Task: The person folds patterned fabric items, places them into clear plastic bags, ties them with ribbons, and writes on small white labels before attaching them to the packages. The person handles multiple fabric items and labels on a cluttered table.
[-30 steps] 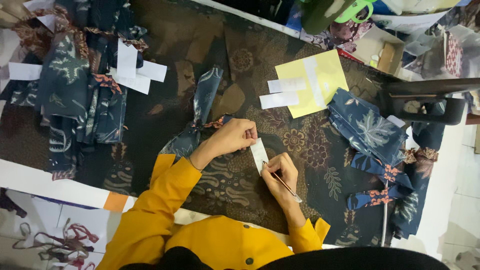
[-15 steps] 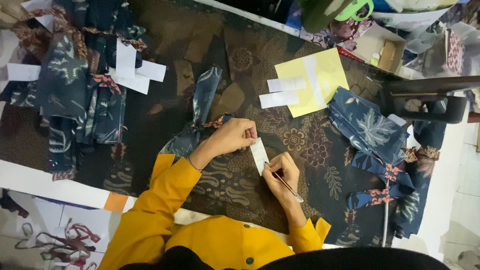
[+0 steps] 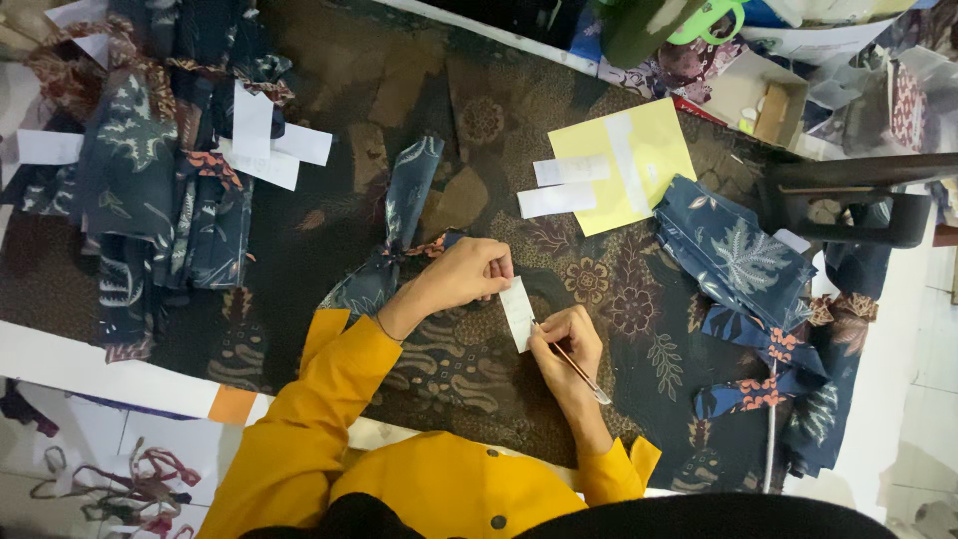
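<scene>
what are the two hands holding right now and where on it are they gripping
The left hand pins the upper end of a small white paper slip. The right hand grips a pen near its tip, which meets the slip's lower part.

L hand (image 3: 467,274) fingers pinched | R hand (image 3: 567,339) curled, writing grip

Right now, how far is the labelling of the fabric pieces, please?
Looks done: the dark blue fabric pile at the left already carries white slips. In hand: the left hand holds a small white slip while the right hand writes on it with a pen. Probably left: the folded blue pieces at the right.
</scene>
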The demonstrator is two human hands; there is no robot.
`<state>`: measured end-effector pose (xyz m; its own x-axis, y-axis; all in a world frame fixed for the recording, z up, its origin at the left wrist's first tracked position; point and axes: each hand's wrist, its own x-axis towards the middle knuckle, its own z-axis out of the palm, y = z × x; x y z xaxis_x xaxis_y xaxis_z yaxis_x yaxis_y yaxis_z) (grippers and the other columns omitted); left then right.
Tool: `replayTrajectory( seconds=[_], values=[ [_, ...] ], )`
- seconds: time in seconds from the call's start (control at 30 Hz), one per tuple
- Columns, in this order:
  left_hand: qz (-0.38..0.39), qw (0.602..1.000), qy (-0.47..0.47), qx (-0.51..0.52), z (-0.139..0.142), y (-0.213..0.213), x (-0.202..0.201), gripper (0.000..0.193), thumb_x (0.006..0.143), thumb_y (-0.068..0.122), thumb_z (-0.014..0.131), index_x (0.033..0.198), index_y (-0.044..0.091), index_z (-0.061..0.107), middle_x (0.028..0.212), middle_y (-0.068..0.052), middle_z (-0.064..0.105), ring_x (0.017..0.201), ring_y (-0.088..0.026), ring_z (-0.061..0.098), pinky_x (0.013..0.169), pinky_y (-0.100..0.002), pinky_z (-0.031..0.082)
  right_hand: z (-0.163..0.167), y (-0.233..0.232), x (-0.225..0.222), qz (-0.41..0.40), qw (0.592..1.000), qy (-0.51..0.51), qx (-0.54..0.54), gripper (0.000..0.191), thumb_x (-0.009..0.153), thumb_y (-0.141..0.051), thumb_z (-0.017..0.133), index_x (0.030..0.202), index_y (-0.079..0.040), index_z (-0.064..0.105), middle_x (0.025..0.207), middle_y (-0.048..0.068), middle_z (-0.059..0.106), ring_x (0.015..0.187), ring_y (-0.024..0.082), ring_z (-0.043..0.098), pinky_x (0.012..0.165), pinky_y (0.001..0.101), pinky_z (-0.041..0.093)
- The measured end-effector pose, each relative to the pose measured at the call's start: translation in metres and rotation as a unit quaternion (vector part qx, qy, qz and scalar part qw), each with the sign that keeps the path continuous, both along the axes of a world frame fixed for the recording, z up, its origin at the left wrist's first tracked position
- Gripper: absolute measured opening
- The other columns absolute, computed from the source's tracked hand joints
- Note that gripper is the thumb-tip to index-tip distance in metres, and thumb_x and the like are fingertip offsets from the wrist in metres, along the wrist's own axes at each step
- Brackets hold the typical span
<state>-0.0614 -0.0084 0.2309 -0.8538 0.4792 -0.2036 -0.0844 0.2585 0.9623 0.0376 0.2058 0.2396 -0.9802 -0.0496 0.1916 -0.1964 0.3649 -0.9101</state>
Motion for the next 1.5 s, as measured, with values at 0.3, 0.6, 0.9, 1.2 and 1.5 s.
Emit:
replayTrajectory(
  seconds=[0.3, 0.6, 0.9, 1.2, 1.5],
  values=[
    [-0.003, 1.0, 0.021, 0.005, -0.007, 0.002, 0.001, 0.012, 0.083, 0.004, 0.075, 0.085, -0.003, 0.065, 0.075, -0.009, 0.069, 0.06, -0.015, 0.069, 0.053, -0.029, 0.053, -0.002, 0.004, -0.001, 0.006, 1.0, 0.014, -0.004, 0.026, 0.081, 0.007, 0.076, 0.076, -0.002, 0.052, 0.083, 0.007, 0.059, 0.076, 0.017, 0.06, 0.069, 0.0276, 0.048],
    [-0.003, 1.0, 0.009, -0.006, 0.001, 0.002, 0.0, 0.011, 0.083, 0.004, 0.074, 0.085, -0.003, 0.065, 0.075, -0.009, 0.07, 0.06, -0.015, 0.071, 0.053, -0.029, 0.055, 0.0, 0.005, -0.002, -0.001, 1.0, 0.012, 0.019, 0.026, 0.081, 0.007, 0.075, 0.077, -0.002, 0.051, 0.083, 0.007, 0.057, 0.075, 0.017, 0.058, 0.069, 0.0277, 0.047],
    [-0.003, 1.0, 0.018, -0.006, -0.001, 0.001, 0.0, 0.012, 0.082, 0.004, 0.074, 0.085, -0.004, 0.065, 0.075, -0.009, 0.069, 0.06, -0.015, 0.07, 0.053, -0.029, 0.054, -0.002, 0.002, -0.001, 0.001, 1.0, 0.016, -0.016, 0.028, 0.084, 0.008, 0.076, 0.077, -0.003, 0.051, 0.084, 0.007, 0.058, 0.076, 0.016, 0.059, 0.069, 0.0277, 0.048],
    [-0.003, 1.0, 0.003, 0.003, -0.005, 0.004, 0.002, 0.011, 0.083, 0.004, 0.074, 0.086, -0.003, 0.065, 0.073, -0.009, 0.07, 0.058, -0.014, 0.07, 0.052, -0.028, 0.054, -0.008, 0.009, 0.003, 0.02, 0.999, -0.012, -0.037, 0.027, 0.081, 0.009, 0.075, 0.076, -0.003, 0.051, 0.083, 0.007, 0.059, 0.075, 0.014, 0.059, 0.068, 0.0262, 0.048],
    [-0.005, 0.998, 0.066, 0.007, -0.017, -0.002, 0.005, 0.013, 0.081, 0.005, 0.076, 0.086, -0.003, 0.066, 0.077, -0.011, 0.071, 0.064, -0.016, 0.071, 0.057, -0.031, 0.056, 0.001, -0.003, 0.021, 0.04, 0.998, 0.003, -0.038, 0.027, 0.081, 0.009, 0.074, 0.077, -0.002, 0.05, 0.082, 0.008, 0.058, 0.075, 0.017, 0.06, 0.071, 0.0279, 0.05]
  ],
)
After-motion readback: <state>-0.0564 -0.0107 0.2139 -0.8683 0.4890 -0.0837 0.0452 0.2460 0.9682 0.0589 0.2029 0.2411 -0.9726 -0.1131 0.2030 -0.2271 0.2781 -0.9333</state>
